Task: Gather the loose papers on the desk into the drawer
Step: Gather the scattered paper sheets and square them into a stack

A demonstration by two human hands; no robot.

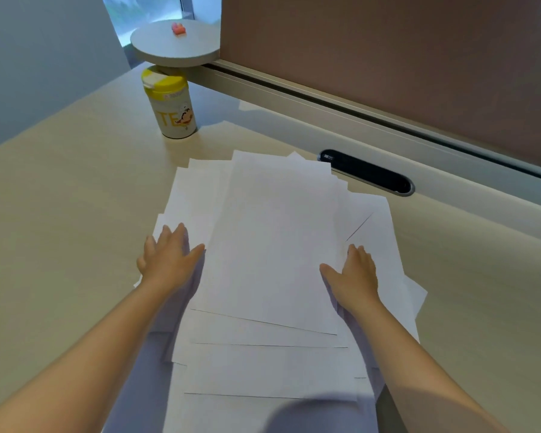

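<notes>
Several loose white papers (272, 245) lie fanned in an untidy overlapping pile on the pale wooden desk (60, 198). My left hand (169, 257) rests flat on the pile's left side with fingers spread. On the right side of the pile my right hand (353, 276) lies flat too, fingers apart. Neither hand grips a sheet. The papers run down past the bottom of the view. No drawer is in view.
A yellow-lidded canister (172, 104) stands at the back left of the desk. Above it sits a round grey shelf (175, 45) with a small pink object (178, 29). A black oval cable port (369, 171) lies just behind the papers. A brown partition (388, 57) bounds the far side.
</notes>
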